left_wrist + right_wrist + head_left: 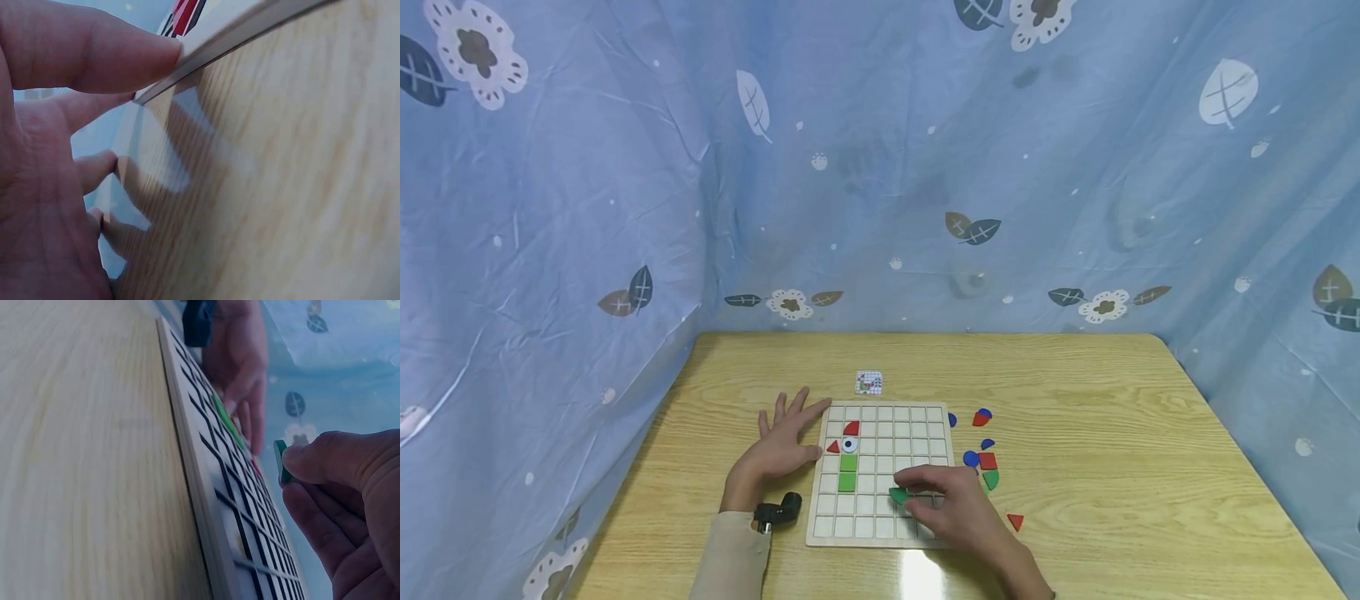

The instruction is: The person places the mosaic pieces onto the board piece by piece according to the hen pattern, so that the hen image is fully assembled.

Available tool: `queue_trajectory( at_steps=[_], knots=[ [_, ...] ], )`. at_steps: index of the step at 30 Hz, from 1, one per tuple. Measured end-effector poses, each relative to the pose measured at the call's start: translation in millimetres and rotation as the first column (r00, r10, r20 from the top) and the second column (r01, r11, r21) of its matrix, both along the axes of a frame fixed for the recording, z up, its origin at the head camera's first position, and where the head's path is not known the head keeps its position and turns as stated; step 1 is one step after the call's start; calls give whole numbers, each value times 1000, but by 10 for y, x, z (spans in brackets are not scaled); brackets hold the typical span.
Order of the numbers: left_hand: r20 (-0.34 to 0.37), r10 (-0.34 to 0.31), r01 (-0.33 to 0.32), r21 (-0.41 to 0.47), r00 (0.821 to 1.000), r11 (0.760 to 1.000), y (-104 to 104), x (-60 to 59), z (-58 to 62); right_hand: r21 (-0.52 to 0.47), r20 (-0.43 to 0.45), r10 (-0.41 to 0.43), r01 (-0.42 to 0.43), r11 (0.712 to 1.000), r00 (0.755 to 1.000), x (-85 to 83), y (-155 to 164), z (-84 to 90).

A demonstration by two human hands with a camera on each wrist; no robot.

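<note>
A pale wooden grid board (917, 417) lies on the table with red pieces, an eye piece (849, 445) and two green squares (847, 472) set in its left columns. My right hand (951, 504) hovers over the board's lower right and pinches a green piece (898, 495) between thumb and fingers; the same green piece (279, 460) shows edge-on in the right wrist view. My left hand (784, 446) lies flat with fingers spread on the table, its thumb (94, 53) touching the board's left edge (250, 31).
Loose red, blue and green pieces (987, 460) lie right of the board, a red triangle (1015, 522) nearer the front. A small pattern card (868, 382) sits behind the board. Blue patterned cloth surrounds the wooden table (1112, 433).
</note>
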State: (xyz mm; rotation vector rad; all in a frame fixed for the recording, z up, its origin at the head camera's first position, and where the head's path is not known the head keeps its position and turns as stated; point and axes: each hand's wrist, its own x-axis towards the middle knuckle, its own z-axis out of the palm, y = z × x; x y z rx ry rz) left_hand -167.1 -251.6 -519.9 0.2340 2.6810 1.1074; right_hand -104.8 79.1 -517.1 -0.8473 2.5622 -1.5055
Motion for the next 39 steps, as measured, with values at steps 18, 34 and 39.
queue_trajectory(
  at_steps=[18, 34, 39],
  knots=[
    [-9, -13, 13, -15, 1000, 1000, -14, -35, -40, 14, -15, 152, -152, 988, 988, -58, -573, -2],
    [-4, -7, 7, -39, 1000, 999, -15, -41, -53, 143, -68, 126, -115, 983, 990, -17, -741, -112],
    [-1, -2, 2, -39, 1000, 999, -19, -41, -60, 136, -79, 117, -105, 985, 990, -11, -751, -117]
  ],
)
